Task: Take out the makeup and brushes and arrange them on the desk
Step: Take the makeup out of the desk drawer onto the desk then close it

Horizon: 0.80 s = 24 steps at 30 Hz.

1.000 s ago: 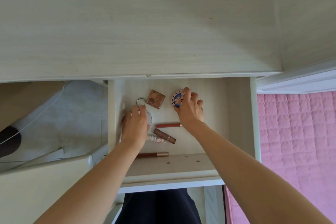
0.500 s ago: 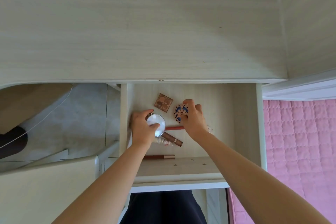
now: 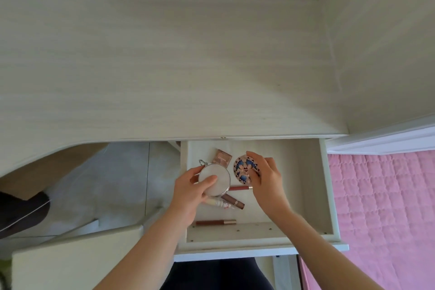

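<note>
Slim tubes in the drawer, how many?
4: red tube by the patterned compact, brown tube and cream tube by the round case, brown-gold tube at the drawer front. More may be hidden.

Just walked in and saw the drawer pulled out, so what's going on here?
A person has both hands in the open white drawer. Their left hand grips a round silver-rimmed mirror; the right hand holds a round blue-patterned compact. A square brown palette and slim brown tubes lie in the drawer.

In the drawer [image 3: 315,195], the palette [image 3: 222,158] lies behind the mirror [image 3: 217,180], the compact [image 3: 243,168] to its right, tubes [image 3: 233,202] seemingly beneath
</note>
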Motion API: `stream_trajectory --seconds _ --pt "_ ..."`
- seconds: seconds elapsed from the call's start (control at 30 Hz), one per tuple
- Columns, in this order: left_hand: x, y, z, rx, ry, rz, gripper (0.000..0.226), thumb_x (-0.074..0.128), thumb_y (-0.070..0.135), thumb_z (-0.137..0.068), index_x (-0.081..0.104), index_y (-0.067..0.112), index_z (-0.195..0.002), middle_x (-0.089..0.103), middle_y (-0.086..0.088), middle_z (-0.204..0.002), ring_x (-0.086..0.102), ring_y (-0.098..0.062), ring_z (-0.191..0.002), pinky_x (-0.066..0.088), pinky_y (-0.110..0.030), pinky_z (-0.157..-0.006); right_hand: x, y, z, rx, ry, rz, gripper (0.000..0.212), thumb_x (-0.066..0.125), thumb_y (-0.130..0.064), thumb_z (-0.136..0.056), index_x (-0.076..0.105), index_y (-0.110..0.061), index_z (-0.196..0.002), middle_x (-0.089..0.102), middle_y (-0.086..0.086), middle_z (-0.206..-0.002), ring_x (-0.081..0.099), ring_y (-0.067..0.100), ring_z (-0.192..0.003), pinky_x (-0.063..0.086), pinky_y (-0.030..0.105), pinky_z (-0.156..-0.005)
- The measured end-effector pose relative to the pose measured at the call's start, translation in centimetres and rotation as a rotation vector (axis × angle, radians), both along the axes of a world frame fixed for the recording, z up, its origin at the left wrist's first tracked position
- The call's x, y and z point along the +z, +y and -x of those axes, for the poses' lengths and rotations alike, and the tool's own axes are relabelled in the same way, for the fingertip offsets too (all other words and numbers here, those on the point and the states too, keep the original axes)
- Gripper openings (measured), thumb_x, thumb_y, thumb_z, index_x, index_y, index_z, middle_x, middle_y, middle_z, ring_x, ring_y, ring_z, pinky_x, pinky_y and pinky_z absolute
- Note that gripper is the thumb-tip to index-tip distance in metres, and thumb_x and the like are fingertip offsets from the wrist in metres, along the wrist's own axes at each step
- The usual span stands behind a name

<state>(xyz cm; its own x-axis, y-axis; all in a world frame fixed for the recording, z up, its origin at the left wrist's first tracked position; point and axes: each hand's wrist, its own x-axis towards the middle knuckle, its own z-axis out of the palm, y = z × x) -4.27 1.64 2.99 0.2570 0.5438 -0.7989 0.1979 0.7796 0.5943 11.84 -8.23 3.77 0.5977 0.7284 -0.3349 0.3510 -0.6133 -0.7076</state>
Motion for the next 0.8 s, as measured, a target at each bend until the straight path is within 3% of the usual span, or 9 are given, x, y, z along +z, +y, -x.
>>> stream_trajectory --seconds 0.13,0.3,0.53,0.7,0.8 --pt "3.4 2.4 0.5 -0.005 -0.084 -0.064 0.034 0.075 0.009 -0.078 0.066 0.023 -0.107 0.067 -0.007 -0.108 0.066 -0.022 -0.097 0.056 -0.029 -0.067 3.1 1.8 -0.2 -0.037 -0.002 -0.11 0.042 0.05 -0.005 -0.095 0.052 -0.027 -0.13 0.047 -0.003 -0.11 0.052 0.004 -0.093 0.043 0.007 -0.078" --pt "5.8 6.5 0.1 0.013 -0.096 -0.188 0.041 0.076 0.012 -0.078 0.062 0.023 -0.115 0.066 -0.005 -0.113 0.064 -0.024 -0.103 0.056 -0.034 -0.074 6.0 5.7 -1.2 -0.048 0.009 -0.171 0.042 0.05 -0.006 -0.095 0.052 -0.028 -0.131 0.046 -0.003 -0.111 0.051 0.007 -0.097 0.048 0.018 -0.083" --pt "7.2 13.4 -2.5 0.125 -0.073 -0.31 0.042 0.074 0.008 -0.08 0.061 0.018 -0.119 0.065 -0.008 -0.112 0.064 -0.02 -0.095 0.055 -0.032 -0.071 7.6 12.2 -3.8 -0.034 0.024 -0.173 0.041 0.048 -0.007 -0.095 0.052 -0.026 -0.13 0.046 0.001 -0.111 0.051 0.012 -0.097 0.046 0.021 -0.083" --pt "7.1 19.0 -5.0 0.147 -0.027 -0.377 0.041 0.074 0.009 -0.08 0.06 0.019 -0.118 0.064 -0.008 -0.112 0.063 -0.018 -0.093 0.054 -0.035 -0.076 7.7 17.6 -6.1 -0.029 0.059 -0.149 0.041 0.045 -0.009 -0.095 0.051 -0.028 -0.131 0.045 0.001 -0.113 0.048 0.011 -0.095 0.04 0.01 -0.072" --pt "6.6 22.1 -6.3 0.134 0.004 -0.408 0.04 0.074 0.009 -0.08 0.061 0.02 -0.116 0.064 -0.008 -0.113 0.063 -0.023 -0.099 0.054 -0.037 -0.078 7.3 20.5 -7.3 -0.014 0.061 -0.135 0.042 0.045 -0.008 -0.095 0.05 -0.027 -0.131 0.045 0.004 -0.117 0.046 0.011 -0.096 0.042 0.016 -0.076"
